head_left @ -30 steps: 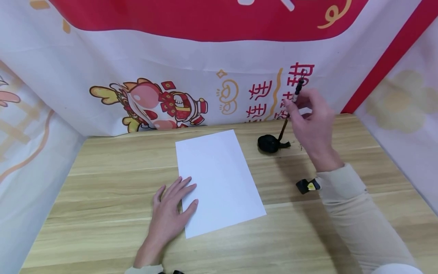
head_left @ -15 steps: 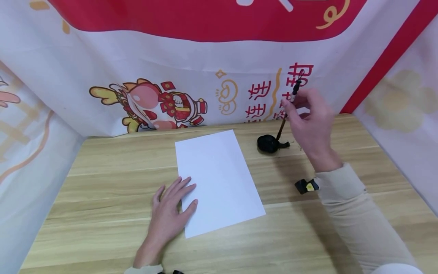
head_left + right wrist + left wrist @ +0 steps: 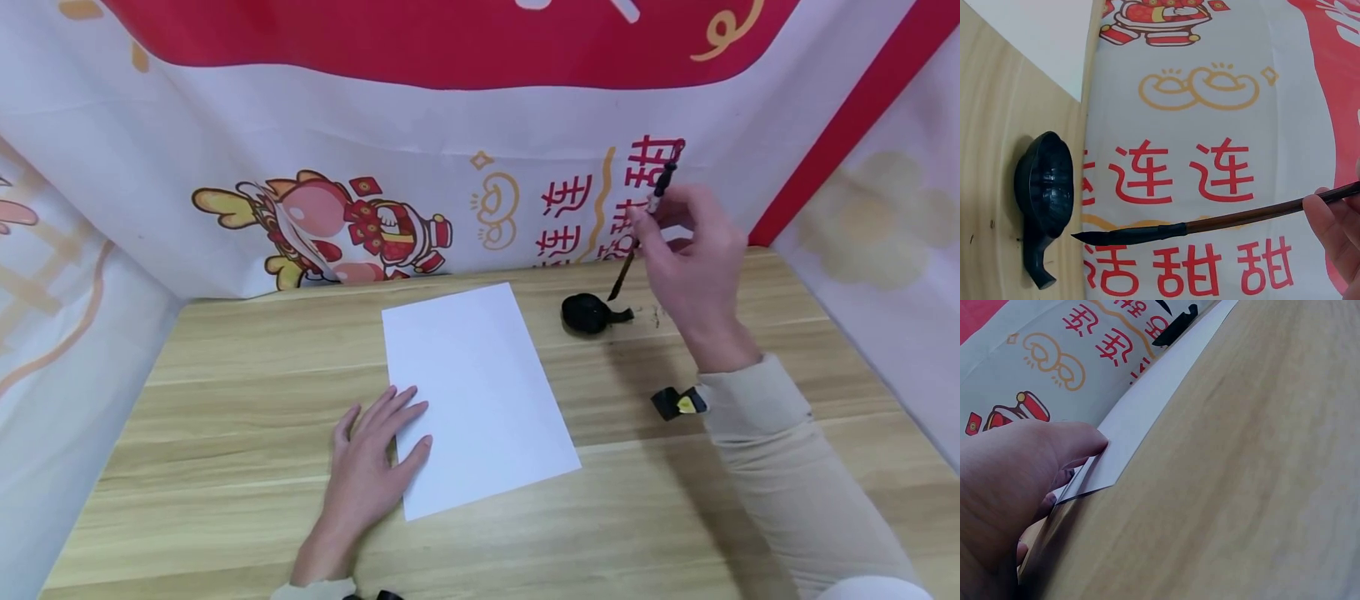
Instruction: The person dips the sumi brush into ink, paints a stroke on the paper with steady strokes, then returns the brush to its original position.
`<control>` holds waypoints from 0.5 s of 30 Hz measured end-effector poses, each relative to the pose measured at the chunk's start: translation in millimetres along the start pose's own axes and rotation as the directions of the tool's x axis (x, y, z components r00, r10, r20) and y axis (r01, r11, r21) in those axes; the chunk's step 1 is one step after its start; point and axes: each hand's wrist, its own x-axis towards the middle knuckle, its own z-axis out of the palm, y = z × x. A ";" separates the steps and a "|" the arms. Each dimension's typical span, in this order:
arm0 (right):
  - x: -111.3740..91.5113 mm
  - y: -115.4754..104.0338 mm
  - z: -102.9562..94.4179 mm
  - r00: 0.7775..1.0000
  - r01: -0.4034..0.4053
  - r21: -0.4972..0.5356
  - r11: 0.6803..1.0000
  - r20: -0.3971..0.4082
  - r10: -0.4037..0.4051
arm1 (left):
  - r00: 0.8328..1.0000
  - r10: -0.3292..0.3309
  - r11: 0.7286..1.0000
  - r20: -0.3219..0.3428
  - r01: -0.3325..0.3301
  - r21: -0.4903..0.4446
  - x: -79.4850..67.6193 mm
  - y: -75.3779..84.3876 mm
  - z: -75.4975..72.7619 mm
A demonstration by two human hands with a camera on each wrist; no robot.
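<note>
Head view: we note the left hand (image 3: 367, 471) low, fingers spread and relaxed, resting across the left edge of the white paper (image 3: 480, 392) on the table (image 3: 247, 400). The right hand (image 3: 697, 262) is raised, pinching a brush (image 3: 626, 268) slanted tip-down by the black dish (image 3: 585, 314).

Left wrist: we see the thumb extended onto the paper.

Right wrist: we record the brush tip just apart from the dish.

In the head view I am finding the right hand (image 3: 697, 262) covering part of the brush (image 3: 624, 272) and of the red characters (image 3: 642, 171), and the left hand (image 3: 367, 475) hiding a stretch of edge on the paper (image 3: 483, 392). The bottom border is cutting off the left sleeve (image 3: 315, 591). On the right wrist camera I am losing the brush's upper end past the right edge. The tiny marks (image 3: 657, 317) near the black dish (image 3: 585, 314) are proving too small to identify.
</note>
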 end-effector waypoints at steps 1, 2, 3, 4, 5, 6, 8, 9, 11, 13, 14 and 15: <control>0.1 -0.2 0.7 1.000 0.008 -0.006 1.000 0.004 -0.008 | 1.000 0.001 1.000 -0.001 -0.001 0.000 0.2 -0.1 -0.1; -0.2 -0.2 1.6 1.000 0.013 -0.008 1.000 0.009 -0.013 | 1.000 0.003 1.000 -0.004 -0.003 0.001 0.4 -0.2 -0.1; -0.7 0.0 2.7 1.000 0.020 -0.012 1.000 0.015 -0.020 | 1.000 0.005 1.000 -0.006 -0.005 0.000 0.6 -0.2 0.0; -1.4 0.4 3.8 0.999 0.025 -0.013 1.000 0.022 -0.025 | 1.000 0.007 1.000 -0.007 -0.007 0.000 0.8 -0.4 0.1; -2.2 1.2 4.8 0.999 0.034 -0.020 0.999 0.031 -0.033 | 1.000 0.009 1.000 -0.009 -0.009 0.000 0.9 -0.5 0.3; -3.1 2.0 5.6 0.999 0.038 -0.022 0.999 0.039 -0.038 | 1.000 0.011 1.000 -0.011 -0.011 0.000 1.0 -0.6 0.5; -4.4 3.3 6.8 0.998 0.041 -0.020 0.999 0.053 -0.040 | 1.000 0.015 1.000 -0.015 -0.015 0.000 1.2 -0.9 0.8; -4.8 3.8 7.0 0.998 0.041 -0.018 0.999 0.057 -0.040 | 1.000 0.017 1.000 -0.017 -0.017 -0.001 1.2 -1.1 0.9; -5.1 4.3 7.0 0.998 0.031 -0.017 0.999 0.057 -0.030 | 1.000 0.020 1.000 -0.021 -0.020 -0.001 1.1 -1.8 0.9; -4.4 4.0 6.2 0.999 0.023 -0.015 1.000 0.049 -0.022 | 0.999 0.023 1.000 -0.026 -0.023 -0.004 0.6 -2.5 0.6; -4.0 3.7 5.6 0.999 0.018 -0.013 1.000 0.044 -0.018 | 0.999 0.025 1.000 -0.028 -0.025 -0.006 0.1 -2.9 0.4; -3.7 3.2 5.0 0.999 0.014 -0.014 1.000 0.040 -0.014 | 0.999 0.027 1.000 -0.031 -0.028 -0.008 -0.4 -3.3 0.3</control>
